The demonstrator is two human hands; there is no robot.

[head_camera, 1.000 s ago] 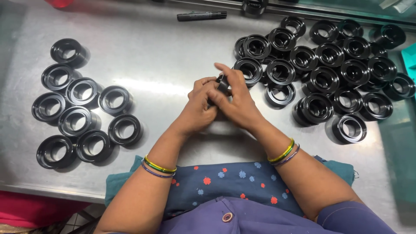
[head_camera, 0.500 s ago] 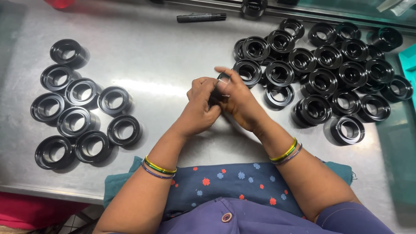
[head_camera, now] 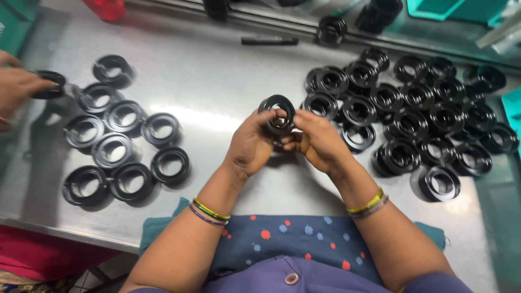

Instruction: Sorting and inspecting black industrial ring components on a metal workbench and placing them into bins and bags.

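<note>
A black ring (head_camera: 277, 114) is sitting up off the desk (head_camera: 217, 81), right in the middle of the view, tilted so its open centre is facing the camera. The left hand (head_camera: 251, 145) is pinching it from the left side, its grip pressed onto the rim, and the right hand (head_camera: 316, 140) is gripping it from the right, fingers (head_camera: 296, 116) curling over the rim and closing on the same ring. Both hands are meeting just above the near half of the desk, wrists carrying coloured bangles.

To the right, a heap of black rings (head_camera: 412, 116) is crowding the desk, some overlapping, the nearest ones lying just beside the right hand. Well apart on the left, a smaller group of rings (head_camera: 122, 146) is lying flat, mostly touching one another.

At the far left edge another person's hand (head_camera: 16, 89) is holding one more ring (head_camera: 50, 84) just beside that left group.

Further back, a dark bar (head_camera: 269, 40) is lying on the desk, and beyond it a rail is running across with more black parts. A red object (head_camera: 106, 8) is showing at the top left, and a teal tray (head_camera: 461, 8) at the top right.
</note>
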